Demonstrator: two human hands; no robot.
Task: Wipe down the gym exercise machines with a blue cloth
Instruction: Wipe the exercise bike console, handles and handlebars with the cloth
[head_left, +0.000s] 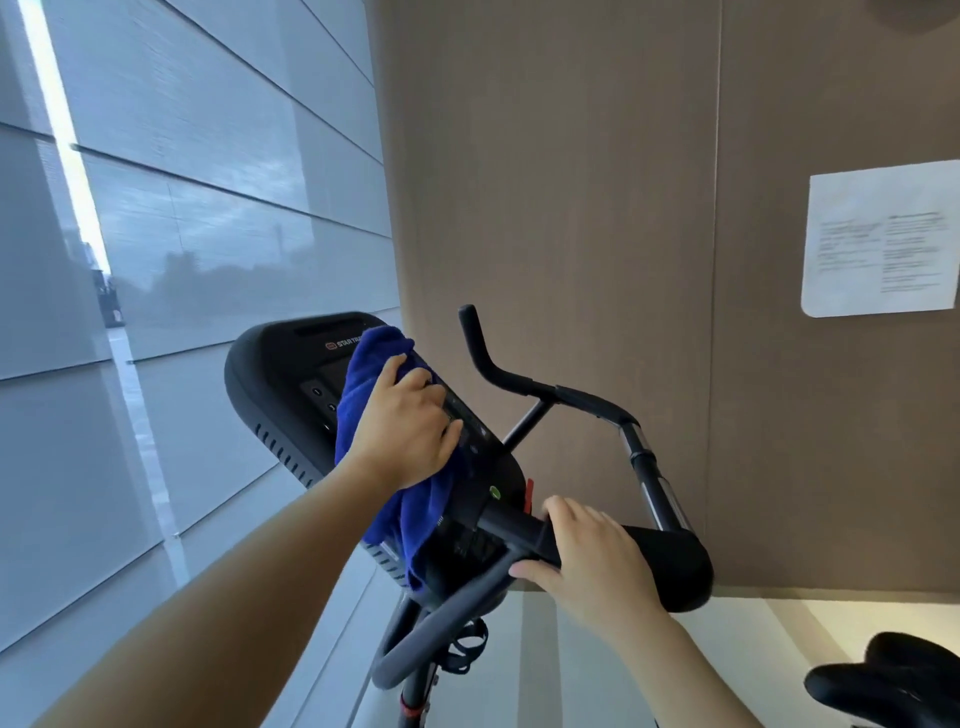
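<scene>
A black exercise bike console (291, 384) tilts toward me in the middle of the view. My left hand (410, 431) presses a blue cloth (374, 364) flat against the console's face, fingers spread over the buttons; the cloth hangs down past the console's lower edge. My right hand (592, 556) grips the bike's black handlebar (670, 561) just right of the console, fingers curled round the bar. A second handlebar horn (483, 353) rises behind the console.
A shaded window wall (182, 234) runs along the left. A brown panelled wall (571, 208) stands behind the bike with a white paper notice (883, 239) on it. The bike's black saddle (893, 680) sits at the lower right. A bottle cage (467, 649) hangs on the frame below.
</scene>
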